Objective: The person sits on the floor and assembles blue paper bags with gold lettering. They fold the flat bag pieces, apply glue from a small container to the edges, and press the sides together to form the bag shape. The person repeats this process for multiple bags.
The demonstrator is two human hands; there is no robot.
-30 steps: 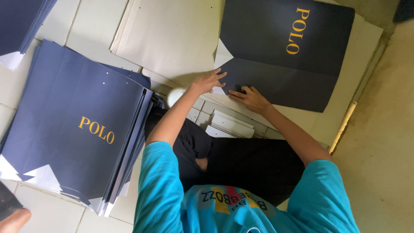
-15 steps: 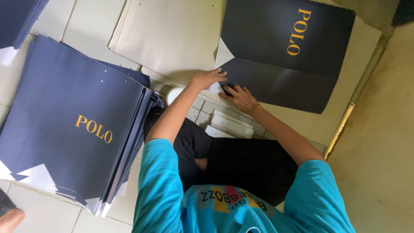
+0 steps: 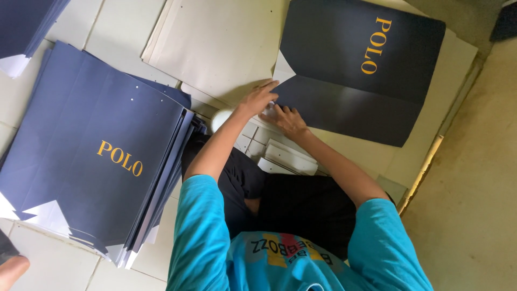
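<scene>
A dark navy paper sheet (image 3: 355,70) with gold lettering lies flat on a beige cardboard board (image 3: 226,48) in front of me. A white folded flap (image 3: 282,70) shows at its near left corner. My left hand (image 3: 259,98) rests flat beside that corner, fingers stretched towards the flap. My right hand (image 3: 288,119) is just to its right, fingers curled on the sheet's lower left edge. The two hands almost touch.
A thick stack of navy printed sheets (image 3: 91,151) lies on the tiled floor to my left, with more navy sheets (image 3: 27,27) at the top left. White folded pieces (image 3: 288,156) sit by my lap. A bare concrete floor (image 3: 474,178) lies to the right. A skin-coloured body part (image 3: 13,269) shows at the bottom left.
My right hand has slid left along the sheet's edge to the corner, closing up to my left hand. The left hand has barely shifted.
</scene>
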